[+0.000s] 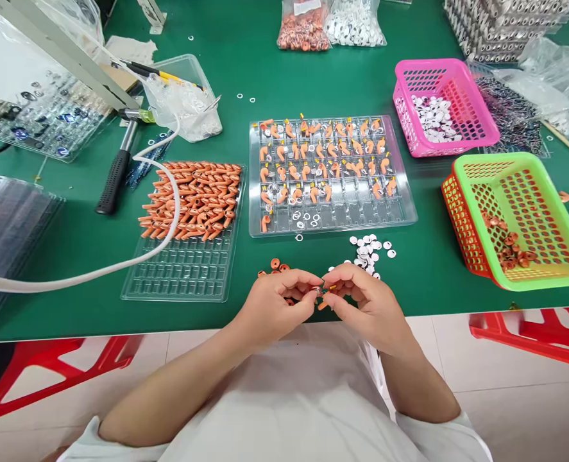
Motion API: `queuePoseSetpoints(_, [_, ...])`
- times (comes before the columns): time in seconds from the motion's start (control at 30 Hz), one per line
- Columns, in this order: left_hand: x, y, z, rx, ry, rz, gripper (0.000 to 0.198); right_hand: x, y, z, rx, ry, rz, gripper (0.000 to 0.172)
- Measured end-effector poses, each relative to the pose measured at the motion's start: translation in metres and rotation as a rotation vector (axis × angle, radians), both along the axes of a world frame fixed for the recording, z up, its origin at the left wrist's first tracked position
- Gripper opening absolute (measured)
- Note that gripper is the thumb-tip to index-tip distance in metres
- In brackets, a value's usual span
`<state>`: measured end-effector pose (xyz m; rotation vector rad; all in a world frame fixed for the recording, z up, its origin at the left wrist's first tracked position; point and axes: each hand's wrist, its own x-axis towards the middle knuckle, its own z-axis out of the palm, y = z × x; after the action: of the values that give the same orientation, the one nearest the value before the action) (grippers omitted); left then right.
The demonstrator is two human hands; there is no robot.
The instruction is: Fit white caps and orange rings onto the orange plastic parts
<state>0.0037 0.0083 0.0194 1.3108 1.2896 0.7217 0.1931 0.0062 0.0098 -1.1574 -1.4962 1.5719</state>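
At the table's front edge my left hand [277, 305] and my right hand [368, 305] meet, fingers pinched around a small orange and metallic part [317, 290]; its details are too small to tell. Small orange round pieces [275, 264] lie just beyond my left hand. Beyond my right hand is a loose group of white discs [367, 250]. Farther back a clear compartment tray [371, 215] holds rows of orange curved parts with yellow ends, plus several white rings. To its left, orange tubular parts [192, 199] are piled on another clear tray [178, 276].
A pink basket [476, 119] of white discs and a green basket [553, 280] of orange pieces stand right. A hammer [115, 173], a white hose [96, 276] and a metal post [58, 48] are left. Filled bags [303, 29] lie at the back.
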Motion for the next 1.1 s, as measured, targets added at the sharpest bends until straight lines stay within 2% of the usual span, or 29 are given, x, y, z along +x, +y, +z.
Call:
queuePoseSetpoints(0.23, [0.003, -0.001, -0.002, 0.032, 0.104, -0.027, 0.012, 0.003, 0.001, -0.001, 0.054, -0.106, 0.027, 0.017])
queuePoseSetpoints(0.6, [0.004, 0.000, -0.015, 0.327, 0.306, -0.074, 0.018, -0.001, 0.003, -0.008, 0.090, -0.163, 0.038, 0.019])
queuePoseSetpoints(0.77, [0.002, -0.003, -0.011, 0.379, 0.319, -0.055, 0.018, -0.002, 0.003, -0.004, 0.113, -0.158, 0.055, 0.021])
queuePoseSetpoints(0.83, [0.001, -0.005, -0.006, 0.329, 0.281, -0.043, 0.017, -0.003, 0.002, -0.002, 0.139, -0.155, 0.054, 0.021])
queuePoseSetpoints(0.9, [0.000, -0.006, -0.002, 0.186, 0.196, -0.019, 0.015, -0.004, -0.001, -0.001, 0.171, -0.166, 0.042, 0.021])
queuePoseSetpoints(1.0, [0.000, -0.005, 0.004, -0.073, -0.008, 0.039, 0.011, -0.007, -0.005, -0.001, 0.184, -0.167, 0.012, 0.022])
queuePoseSetpoints(1.1, [0.002, -0.003, 0.005, -0.204, -0.203, 0.068, 0.011, -0.010, -0.009, 0.000, 0.135, -0.139, -0.001, 0.020])
